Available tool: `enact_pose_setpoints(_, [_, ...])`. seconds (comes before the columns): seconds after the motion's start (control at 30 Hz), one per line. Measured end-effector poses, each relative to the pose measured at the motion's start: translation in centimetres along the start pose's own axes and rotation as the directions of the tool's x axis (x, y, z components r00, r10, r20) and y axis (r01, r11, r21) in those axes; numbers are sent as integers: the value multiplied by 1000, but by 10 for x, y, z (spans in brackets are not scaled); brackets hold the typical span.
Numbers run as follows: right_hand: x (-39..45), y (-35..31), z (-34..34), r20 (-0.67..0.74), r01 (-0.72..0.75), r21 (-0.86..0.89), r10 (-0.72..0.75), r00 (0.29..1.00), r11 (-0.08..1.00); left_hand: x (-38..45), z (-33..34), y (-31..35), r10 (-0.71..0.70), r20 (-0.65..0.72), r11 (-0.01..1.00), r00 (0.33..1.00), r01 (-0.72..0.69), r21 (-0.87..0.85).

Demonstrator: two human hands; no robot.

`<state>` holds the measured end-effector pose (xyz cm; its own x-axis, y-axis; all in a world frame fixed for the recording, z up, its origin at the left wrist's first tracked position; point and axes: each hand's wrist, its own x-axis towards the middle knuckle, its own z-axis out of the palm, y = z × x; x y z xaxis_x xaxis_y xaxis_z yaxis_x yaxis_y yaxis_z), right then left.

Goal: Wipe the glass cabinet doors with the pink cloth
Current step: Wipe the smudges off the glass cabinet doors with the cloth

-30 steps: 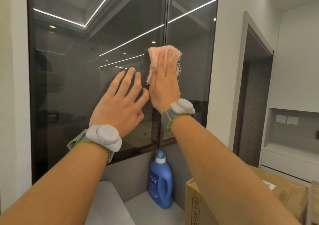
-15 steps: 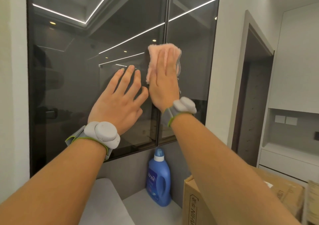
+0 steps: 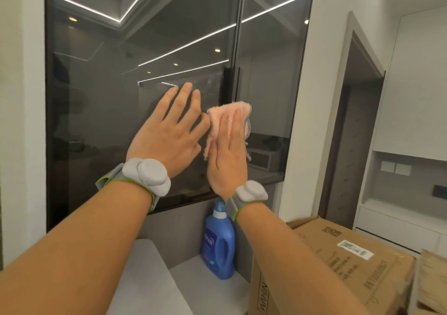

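Note:
Two dark glass cabinet doors fill the wall ahead: the wide left door [image 3: 108, 77] and the narrower right door [image 3: 273, 68], split by a vertical frame. My right hand [image 3: 227, 160] lies flat on the glass over the seam, pressing the pink cloth [image 3: 227, 116] against it; the cloth sticks out above and beside my fingers. My left hand [image 3: 169, 133] rests flat on the left door with fingers spread, holding nothing, just left of the cloth. Both wrists carry grey bands.
Below the doors a blue detergent bottle [image 3: 219, 244] stands on a grey ledge [image 3: 208, 288]. A cardboard box [image 3: 338, 266] sits at the lower right under my right forearm. A white wall [image 3: 324, 97] and a dark doorway [image 3: 350, 133] lie to the right.
My right hand has slid the pink cloth down the glass over the seam, towards the doors' lower edge. My left hand has stayed flat on the left door.

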<state>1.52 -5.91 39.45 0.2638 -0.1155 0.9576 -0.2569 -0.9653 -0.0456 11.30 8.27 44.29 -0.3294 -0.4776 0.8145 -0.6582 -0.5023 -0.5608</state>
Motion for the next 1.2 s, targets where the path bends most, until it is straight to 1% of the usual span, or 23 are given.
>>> enact_pose_setpoints(0.1, [-8, 3, 0, 57, -25, -21, 26, 998, 999, 0, 0, 0, -1, 5, 1000, 1000, 1, 5])
enact_pose_setpoints(0.17, [13, 6, -6, 64, 17, -62, -13, 998, 998, 0, 0, 0, 0, 6, 1000, 1000, 0, 10])
enact_pose_setpoints(0.23, [50, 6, -15, 34, 81, -127, -77, 996, 989, 0, 1, -1, -1, 0, 1000, 1000, 1, 9])
enact_pose_setpoints(0.27, [69, 6, -19, 13, 88, -130, -87, 996, 988, 1, 1, -1, -1, -2, 1000, 1000, 1, 9])
enact_pose_setpoints(0.37, [100, 4, -22, -28, 24, -81, -26, 999, 996, 0, 5, -1, 7, -7, 1000, 1000, -7, 16])
enact_pose_setpoints(0.43, [93, 5, -17, -50, 13, -88, -17, 999, 996, 0, 6, 0, 4, -18, 1000, 1000, -4, 6])
enact_pose_setpoints(0.5, [75, 8, -12, -48, 36, -104, -41, 998, 994, -1, 5, 1, -2, -27, 1000, 1000, 2, -1])
enact_pose_setpoints(0.6, [44, 11, -2, -45, 48, -58, -51, 998, 997, 0, 4, 0, 2, -26, 1000, 1000, -2, -4])
enact_pose_setpoints(0.73, [-1, 12, 8, 1, 15, 19, -15, 1000, 1000, -1, 6, -1, -2, -11, 1000, 1000, 2, 15])
enact_pose_setpoints(0.83, [-30, 11, 3, 20, 26, 12, -26, 999, 1000, 0, 4, -1, 0, -9, 1000, 1000, 0, 6])
enact_pose_setpoints(0.87, [-37, 14, -2, -8, 33, 16, -33, 999, 999, 0, 4, 0, 2, -13, 1000, 1000, -1, 5])
enact_pose_setpoints(0.93, [-43, 18, -18, -127, 24, 60, -16, 992, 998, -1, 3, 1, -1, -22, 1000, 1000, 1, 17])
enact_pose_setpoints(0.97, [-38, 19, -29, -190, -1, 96, 19, 982, 995, -1, 3, 1, -6, -27, 1000, 1000, 7, 23])
enact_pose_setpoints(1.0, [-29, 17, -41, -245, -54, 149, 90, 965, 987, 0, 3, 2, -10, -27, 1000, 1000, 11, 26])
enact_pose_setpoints(1.03, [-15, 14, -51, -285, -145, 222, 206, 936, 964, 0, 3, 1, -8, -26, 1000, 1000, 9, 26])
enact_pose_setpoints(1.07, [3, 11, -60, -298, -263, 325, 362, 883, 908, 0, 3, 2, -4, -26, 1000, 1000, 4, 26])
enact_pose_setpoints(1.1, [23, 8, -66, -279, -370, 466, 530, 801, 804, 0, 3, 1, 2, -29, 1000, 1000, -1, 25])
enact_pose_setpoints(1.13, [44, 6, -71, -227, -414, 628, 664, 712, 659, 0, 3, 1, 7, -31, 1000, 1000, -6, 24])
enact_pose_setpoints(1.17, [62, 4, -77, -152, -397, 763, 739, 656, 510, 0, 2, 0, 7, -30, 1000, 1000, -7, 25])
enact_pose_setpoints(1.2, [77, 1, -81, -69, -352, 859, 766, 640, 372, 0, 2, 0, 5, -26, 1000, 1000, -5, 29])
